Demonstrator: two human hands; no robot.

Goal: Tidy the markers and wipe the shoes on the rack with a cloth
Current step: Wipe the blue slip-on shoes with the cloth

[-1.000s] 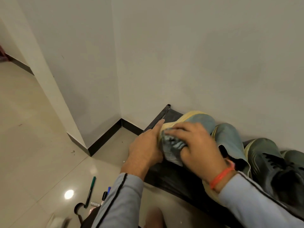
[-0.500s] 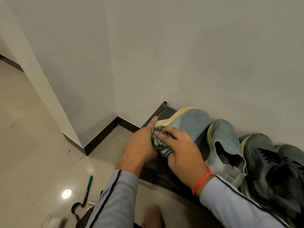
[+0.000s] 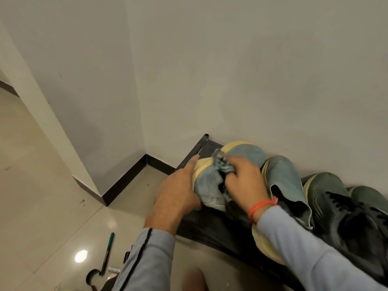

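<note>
Broadly, sorted from the biggest thing down, every place given relative to the rack:

Wall: the rack [image 3: 212, 225] stands flush against it, so the shoes' toes have a backstop and cannot be pushed off the far side while rubbed.

Rack: dark and low, its left end near the room's corner; it carries all the shoes at a height the person reaches from above.

Dark shoes [image 3: 340, 208]: on the rack's right part, touching each other, apparently waiting their turn.

Second blue shoe [image 3: 283, 177]: on the rack, just right of the one being cleaned, its opening toward the person.

Blue shoe with yellow sole [image 3: 210, 185]: at the rack's left end, tipped onto its side so the sole edge and flank face up for wiping.

Left hand [image 3: 178, 192]: curled around the shoe's heel end with the forefinger laid along the yellow sole, likely to brace it against the rubbing.

Right hand [image 3: 245, 177]: fingers clenched round a bunched cloth [image 3: 222, 164], pressing it on the upper near the sole; the bunching gives a firm pad.

Orange band: on the right wrist, above the rack's front edge.

Green marker [image 3: 108, 253]: on the floor left of the rack's front, loose beside a blue one that the left sleeve half hides; the tidying of markers looks unfinished.

Small silver piece: on the floor by the green marker's near end; what it is cannot be told.
</note>
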